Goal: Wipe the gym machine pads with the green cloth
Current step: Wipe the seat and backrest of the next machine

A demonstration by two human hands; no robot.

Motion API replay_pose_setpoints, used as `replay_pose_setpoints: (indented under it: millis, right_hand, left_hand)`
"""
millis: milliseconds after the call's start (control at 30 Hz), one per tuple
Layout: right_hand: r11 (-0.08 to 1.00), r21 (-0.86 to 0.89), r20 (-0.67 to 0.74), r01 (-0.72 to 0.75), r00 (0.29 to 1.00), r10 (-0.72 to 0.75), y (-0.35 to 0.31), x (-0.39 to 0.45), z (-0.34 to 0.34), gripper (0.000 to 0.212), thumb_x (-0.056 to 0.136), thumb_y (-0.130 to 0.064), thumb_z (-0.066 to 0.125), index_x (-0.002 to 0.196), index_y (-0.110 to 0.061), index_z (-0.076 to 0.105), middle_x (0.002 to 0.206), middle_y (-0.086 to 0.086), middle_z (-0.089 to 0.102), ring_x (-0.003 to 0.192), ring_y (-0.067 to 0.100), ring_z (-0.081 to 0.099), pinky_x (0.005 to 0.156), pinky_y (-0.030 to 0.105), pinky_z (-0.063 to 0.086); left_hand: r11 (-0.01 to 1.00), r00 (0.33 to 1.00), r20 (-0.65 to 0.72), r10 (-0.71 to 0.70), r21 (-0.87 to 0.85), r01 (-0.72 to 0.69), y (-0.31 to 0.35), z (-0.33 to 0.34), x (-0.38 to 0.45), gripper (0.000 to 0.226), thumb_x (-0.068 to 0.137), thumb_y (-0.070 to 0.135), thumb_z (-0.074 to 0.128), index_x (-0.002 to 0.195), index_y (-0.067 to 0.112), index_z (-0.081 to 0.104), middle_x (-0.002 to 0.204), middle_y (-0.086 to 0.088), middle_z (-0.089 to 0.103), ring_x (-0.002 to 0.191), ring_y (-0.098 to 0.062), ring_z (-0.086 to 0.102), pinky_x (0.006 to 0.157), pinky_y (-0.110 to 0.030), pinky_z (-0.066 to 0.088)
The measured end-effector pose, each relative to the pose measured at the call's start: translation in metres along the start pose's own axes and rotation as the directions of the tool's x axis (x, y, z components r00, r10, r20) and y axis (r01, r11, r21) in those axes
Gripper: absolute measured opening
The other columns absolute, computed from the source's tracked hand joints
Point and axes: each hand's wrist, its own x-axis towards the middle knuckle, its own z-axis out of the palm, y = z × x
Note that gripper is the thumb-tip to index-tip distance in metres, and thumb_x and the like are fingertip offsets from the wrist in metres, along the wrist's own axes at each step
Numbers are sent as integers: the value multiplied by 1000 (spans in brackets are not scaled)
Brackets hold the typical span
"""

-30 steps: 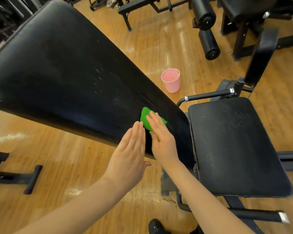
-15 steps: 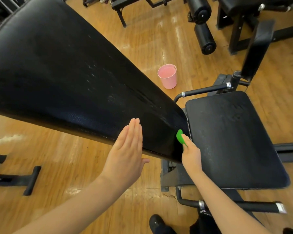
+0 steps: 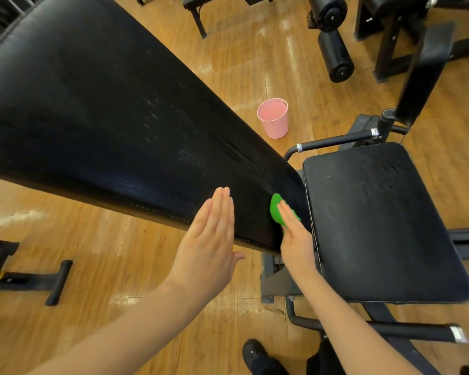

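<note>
The green cloth (image 3: pixel 275 211) lies under the straight fingers (image 3: pixel 287 213) of the right hand (image 3: pixel 297 240), pressed flat on the low end of the back pad (image 3: pixel 106 117) beside the seat pad (image 3: pixel 377 226). The left hand (image 3: pixel 209 247) is flat and holds nothing. A pink cup (image 3: pixel 275 127) stands on the floor (image 3: pixel 255 63), seemingly holding liquid.

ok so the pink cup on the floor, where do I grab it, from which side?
Wrap the pink cup round its wall just below the rim, likely from its right over bare wooden floor; the back pad crowds its left. It stands upright, widens toward the top so fingers wedge under the rim, and looks filled, so keep it level.
</note>
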Motion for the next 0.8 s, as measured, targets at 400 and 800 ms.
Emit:
replay_pose_setpoints:
  millis: [400,800]
  right_hand:
    - [938,148,0,313,949,-316,-142,27,3,47,93,4,43,136,-14,40,136,-11,39,134,6,32,108,11,24]
    - [927,53,33,372,927,-374,-115,19,20,53,87,14,48,133,-11,41,138,-3,44,132,6,35,111,26,28]
  left_hand:
    - [983,981,-68,179,57,-176,-56,-35,-26,72,102,48,20,140,-2,-15,151,-16,-20,138,-30,-25,106,-44,-20]
    - [994,915,-392,100,5,-106,-117,-34,-55,51,91,27,44,131,-6,44,137,-25,49,135,-32,31,117,-44,7]
